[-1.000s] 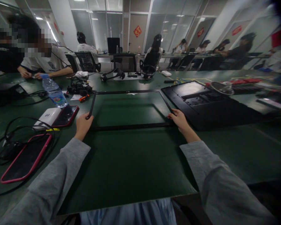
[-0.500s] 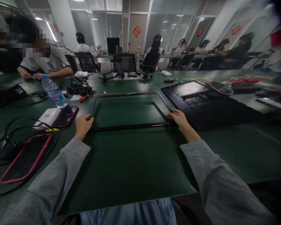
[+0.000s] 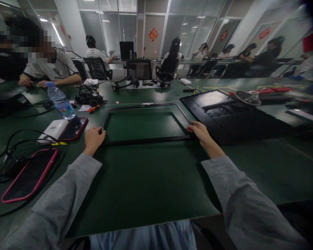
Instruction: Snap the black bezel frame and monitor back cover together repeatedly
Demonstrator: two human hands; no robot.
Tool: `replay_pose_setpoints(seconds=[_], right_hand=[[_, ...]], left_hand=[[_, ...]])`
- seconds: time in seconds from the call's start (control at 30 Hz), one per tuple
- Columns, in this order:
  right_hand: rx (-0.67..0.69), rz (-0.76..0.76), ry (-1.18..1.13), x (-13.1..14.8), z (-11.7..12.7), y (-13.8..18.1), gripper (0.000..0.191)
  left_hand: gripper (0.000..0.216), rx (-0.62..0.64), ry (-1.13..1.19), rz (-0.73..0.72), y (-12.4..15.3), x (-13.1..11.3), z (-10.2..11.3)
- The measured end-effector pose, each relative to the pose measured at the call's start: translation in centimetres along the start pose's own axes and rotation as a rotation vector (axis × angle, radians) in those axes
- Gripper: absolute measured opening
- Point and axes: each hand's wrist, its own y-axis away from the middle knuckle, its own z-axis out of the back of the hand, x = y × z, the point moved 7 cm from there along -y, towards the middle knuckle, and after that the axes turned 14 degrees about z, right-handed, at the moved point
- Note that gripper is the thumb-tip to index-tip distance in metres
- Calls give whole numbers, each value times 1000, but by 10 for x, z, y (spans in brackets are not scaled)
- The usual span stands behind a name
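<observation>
Fingers clamped on opposite sides of a thin black frame [image 3: 151, 140], a person's left hand [image 3: 94, 139] and right hand [image 3: 200, 134] hold it just left of a broad dark panel [image 3: 240, 121]

The left hand [image 3: 94, 139] and right hand [image 3: 199, 132] cover bits of the frame [image 3: 148, 140], the nine o'clock box [image 3: 5, 100] is cut off, and three o'clock clutter [image 3: 305, 115] blurs.

Rectangular black frame [image 3: 148, 140] — thin, hollow, crosswise
</observation>
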Motion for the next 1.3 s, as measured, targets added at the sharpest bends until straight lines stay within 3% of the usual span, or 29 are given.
replay_pose_setpoints(seconds=[0.37, 0.57, 0.9, 1.3], right_hand=[[-13, 33, 2, -4, 3, -1, 32], [-54, 44, -20, -1, 4, 2, 33], [-154, -12, -16, -5, 13, 1, 39], [-125, -47, -88, -3, 12, 2, 32]], left_hand=[[49, -45, 110, 1, 5, -3, 3], [47, -64, 174, -151, 20, -22, 6], [49, 122, 211, -391, 38, -47, -3], [47, 198, 234, -348, 36, -43, -4]])
